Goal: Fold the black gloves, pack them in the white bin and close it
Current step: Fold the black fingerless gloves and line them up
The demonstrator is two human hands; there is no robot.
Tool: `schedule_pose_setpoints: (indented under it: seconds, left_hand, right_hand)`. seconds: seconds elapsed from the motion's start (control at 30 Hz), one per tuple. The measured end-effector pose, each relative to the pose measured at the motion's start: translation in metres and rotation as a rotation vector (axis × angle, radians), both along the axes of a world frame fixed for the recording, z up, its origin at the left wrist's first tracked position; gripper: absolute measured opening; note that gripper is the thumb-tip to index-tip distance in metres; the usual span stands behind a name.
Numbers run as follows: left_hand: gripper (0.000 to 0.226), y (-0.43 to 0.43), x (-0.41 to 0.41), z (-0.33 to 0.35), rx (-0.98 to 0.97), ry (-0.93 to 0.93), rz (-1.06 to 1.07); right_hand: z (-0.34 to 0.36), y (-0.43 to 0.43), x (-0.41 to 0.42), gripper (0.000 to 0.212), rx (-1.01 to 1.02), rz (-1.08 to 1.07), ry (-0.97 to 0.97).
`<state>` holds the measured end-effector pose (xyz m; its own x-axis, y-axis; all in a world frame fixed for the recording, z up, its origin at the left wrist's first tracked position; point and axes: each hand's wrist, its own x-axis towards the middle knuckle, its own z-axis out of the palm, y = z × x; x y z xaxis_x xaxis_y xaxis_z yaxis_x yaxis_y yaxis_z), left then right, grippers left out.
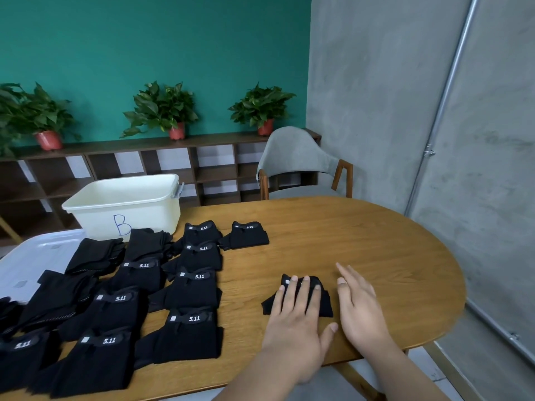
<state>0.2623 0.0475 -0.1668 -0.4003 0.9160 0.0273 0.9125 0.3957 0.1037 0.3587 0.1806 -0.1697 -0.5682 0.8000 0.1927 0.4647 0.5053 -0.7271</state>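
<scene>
**Left hand flat on a folded glove, bin open at the far left**

A rounded wooden table fills the lower half of the view. Behind it a long dark shelf unit runs along a green wall and carries three potted plants in red pots. A grey upholstered chair stands at the table's far edge.

The white bin sits at the table's far left with no lid on it and a blue "B" written on its near wall. Its translucent lid lies flat just in front of it to the left, partly under some of the gloves.

The black gloves cover the left part of the table in rough rows, many showing a white "5.11" mark on the cuff. One of them lies a little apart to the right of the far row.

The left hand lies palm down with straight, slightly spread fingers, pressing on a small folded glove. This glove sits near the table's front edge, well apart from the rows. The right hand is just to the right of it, fingers straight and relaxed, holding nothing. Whether it rests on the wood or hovers just above it cannot be told.
</scene>
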Motion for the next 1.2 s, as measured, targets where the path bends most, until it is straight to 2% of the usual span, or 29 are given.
schedule_pose_setpoints:
  seconds: [0.3,0.57,0.9,1.2]
  left_hand:
    - [0.077,0.017,-0.088,0.01,-0.12,-0.018,0.225]
    - [0.074,0.021,-0.132,0.01,-0.07,0.004,0.286]
    - [0.07,0.007,-0.13,0.029,0.056,0.089,0.231]
    - [0.077,-0.056,-0.138,0.076,0.104,0.098,0.178]
  right_hand:
    - [-0.006,-0.01,-0.014,0.059,0.257,0.041,-0.416]
    - [-0.006,-0.009,-0.016,0.061,0.27,0.038,-0.455]
    - [-0.003,-0.014,-0.015,0.06,0.268,0.047,-0.479]
    - [0.036,-0.035,-0.027,0.059,0.428,0.135,-0.672]
